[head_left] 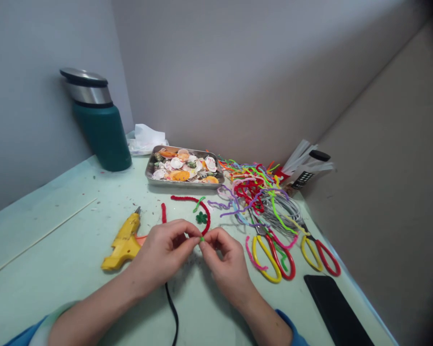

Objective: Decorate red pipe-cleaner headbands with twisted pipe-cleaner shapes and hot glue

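Observation:
My left hand point(169, 247) and my right hand point(225, 254) meet fingertip to fingertip, both pinching a small bright green bit of pipe cleaner point(202, 239). Most of that piece is hidden by the fingers. Just beyond them lies a curved red pipe cleaner point(208, 218), with a small dark green flower shape point(201, 217) inside its bend. A short light green pipe cleaner point(198, 204) lies close to the top of the curve. Behind my left hand, another red pipe cleaner end point(163, 213) sticks out. Left of that hand, a yellow glue gun point(124, 245) rests on its side.
A metal tray point(184, 184) of shells stands at the back, near a green bottle point(103, 137) and tissues point(147, 137). Tangled pipe cleaners point(250, 192) and two scissors point(266, 252) lie right. A black phone point(337, 310), thin stick point(43, 238) and black cord point(172, 307) lie on the table.

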`<state>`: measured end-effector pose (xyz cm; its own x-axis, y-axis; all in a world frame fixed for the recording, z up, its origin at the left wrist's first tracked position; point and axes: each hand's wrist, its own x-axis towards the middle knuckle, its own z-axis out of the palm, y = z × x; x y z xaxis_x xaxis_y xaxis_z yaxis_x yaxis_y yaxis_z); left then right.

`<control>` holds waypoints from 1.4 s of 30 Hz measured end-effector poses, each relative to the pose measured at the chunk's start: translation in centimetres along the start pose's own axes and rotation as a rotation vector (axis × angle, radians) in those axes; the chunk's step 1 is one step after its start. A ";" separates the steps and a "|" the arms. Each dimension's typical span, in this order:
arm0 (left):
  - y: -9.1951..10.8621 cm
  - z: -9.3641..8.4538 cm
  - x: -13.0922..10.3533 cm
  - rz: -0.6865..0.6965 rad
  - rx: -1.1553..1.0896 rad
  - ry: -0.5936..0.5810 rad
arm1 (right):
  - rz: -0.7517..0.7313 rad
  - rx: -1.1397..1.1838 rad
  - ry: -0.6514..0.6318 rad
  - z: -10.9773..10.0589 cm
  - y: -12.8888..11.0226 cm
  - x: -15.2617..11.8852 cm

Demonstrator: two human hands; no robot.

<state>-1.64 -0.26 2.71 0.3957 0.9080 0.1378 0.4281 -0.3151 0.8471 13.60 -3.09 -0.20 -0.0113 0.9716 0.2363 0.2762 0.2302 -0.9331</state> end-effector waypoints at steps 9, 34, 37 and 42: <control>0.2 -0.3 0.2 -0.070 -0.026 -0.059 | 0.006 -0.048 -0.026 0.2 0.0 0.1; -0.1 -1.1 0.5 -0.263 -0.290 -0.239 | -0.031 -0.083 -0.067 -0.3 -0.8 0.2; -0.1 -1.0 0.4 -0.193 -0.221 -0.202 | -0.016 -0.083 -0.057 -0.3 -0.8 0.2; -0.1 -1.1 0.6 -0.304 -0.267 -0.155 | 0.029 -0.009 -0.081 -0.5 -0.2 0.3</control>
<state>-2.35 0.66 3.33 0.4101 0.8898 -0.2000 0.3271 0.0613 0.9430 14.03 -2.82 0.21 -0.0808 0.9792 0.1860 0.2863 0.2016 -0.9367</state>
